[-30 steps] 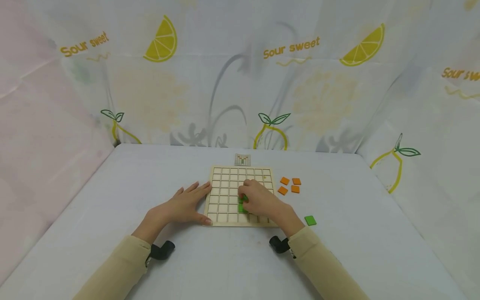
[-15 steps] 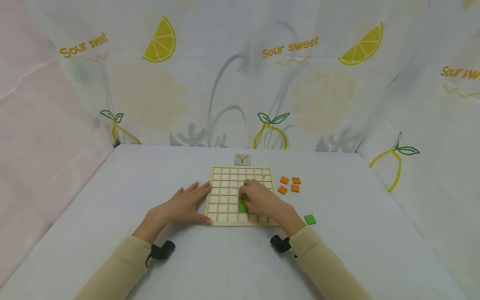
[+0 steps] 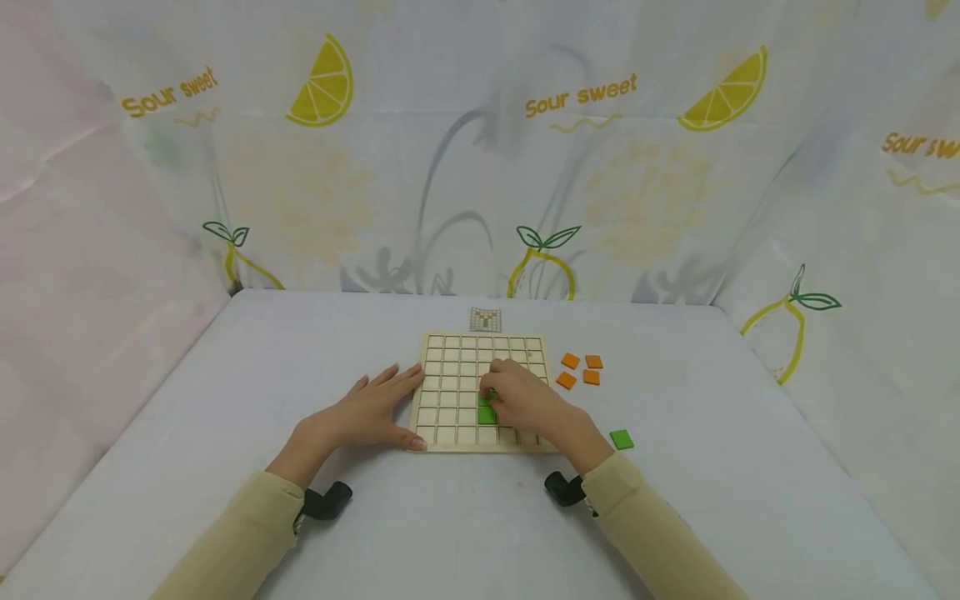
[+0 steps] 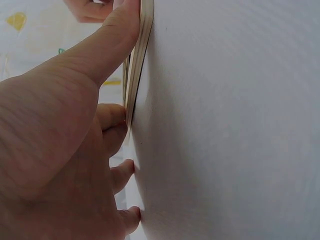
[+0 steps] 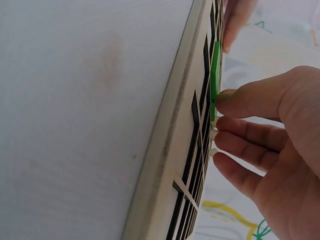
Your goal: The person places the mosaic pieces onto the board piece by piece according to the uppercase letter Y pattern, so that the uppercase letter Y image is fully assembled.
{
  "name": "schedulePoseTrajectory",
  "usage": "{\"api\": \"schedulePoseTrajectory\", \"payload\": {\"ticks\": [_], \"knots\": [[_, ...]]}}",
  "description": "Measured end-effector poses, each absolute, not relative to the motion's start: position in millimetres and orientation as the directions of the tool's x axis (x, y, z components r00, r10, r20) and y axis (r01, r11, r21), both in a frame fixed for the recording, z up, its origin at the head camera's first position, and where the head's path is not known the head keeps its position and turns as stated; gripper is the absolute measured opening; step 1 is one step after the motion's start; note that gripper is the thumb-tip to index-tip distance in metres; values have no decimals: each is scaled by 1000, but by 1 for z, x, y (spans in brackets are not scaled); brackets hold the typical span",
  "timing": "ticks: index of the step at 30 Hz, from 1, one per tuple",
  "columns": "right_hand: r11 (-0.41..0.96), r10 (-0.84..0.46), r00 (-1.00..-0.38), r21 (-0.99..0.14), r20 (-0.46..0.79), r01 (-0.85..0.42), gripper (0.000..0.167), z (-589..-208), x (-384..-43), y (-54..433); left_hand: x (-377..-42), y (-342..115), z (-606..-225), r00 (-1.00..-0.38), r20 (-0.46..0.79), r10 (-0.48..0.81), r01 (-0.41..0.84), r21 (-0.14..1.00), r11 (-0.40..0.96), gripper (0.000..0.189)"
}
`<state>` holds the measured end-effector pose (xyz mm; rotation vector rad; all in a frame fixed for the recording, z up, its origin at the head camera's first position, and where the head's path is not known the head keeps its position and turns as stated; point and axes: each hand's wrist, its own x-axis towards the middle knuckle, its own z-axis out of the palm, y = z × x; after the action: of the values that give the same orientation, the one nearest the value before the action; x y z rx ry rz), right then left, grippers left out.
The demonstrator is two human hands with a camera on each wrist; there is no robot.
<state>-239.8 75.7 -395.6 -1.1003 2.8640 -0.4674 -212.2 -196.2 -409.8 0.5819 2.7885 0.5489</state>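
A wooden grid board (image 3: 446, 392) lies flat in the middle of the table. My left hand (image 3: 367, 412) rests along its left side with fingers spread, thumb near the front corner; the left wrist view shows the thumb on the board's edge (image 4: 141, 50). Over the board's middle column, my right hand (image 3: 525, 400) pinches a green square tile (image 3: 486, 400) low at a cell, its fingers covering part of it. Directly in front, another green tile (image 3: 487, 415) sits in a cell. In the right wrist view the thumb (image 5: 250, 97) touches green, with the other fingertips down near the board.
Several orange square tiles (image 3: 571, 361) lie right of the board. A loose green tile (image 3: 621, 439) is nearer me, beside the right forearm. A small printed pattern card (image 3: 485, 319) lies behind the board. Patterned cloth (image 3: 450, 150) stands around the table's back and sides.
My right hand stays at the same spot with only a tiny shift of its fingers. The left hand and the tiles hold their places.
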Motion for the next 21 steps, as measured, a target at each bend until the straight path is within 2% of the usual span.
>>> {"api": "schedulePoseTrajectory", "payload": {"ticks": [15, 21], "knots": [[703, -660, -748, -296, 66, -646, 20, -396, -241, 86, -210, -197, -412, -897, -157, 414, 323, 407, 854, 116], [742, -613, -789, -320, 35, -590, 20, -391, -245, 104, -211, -198, -413, -895, -155, 418, 330, 402, 854, 117]]}}
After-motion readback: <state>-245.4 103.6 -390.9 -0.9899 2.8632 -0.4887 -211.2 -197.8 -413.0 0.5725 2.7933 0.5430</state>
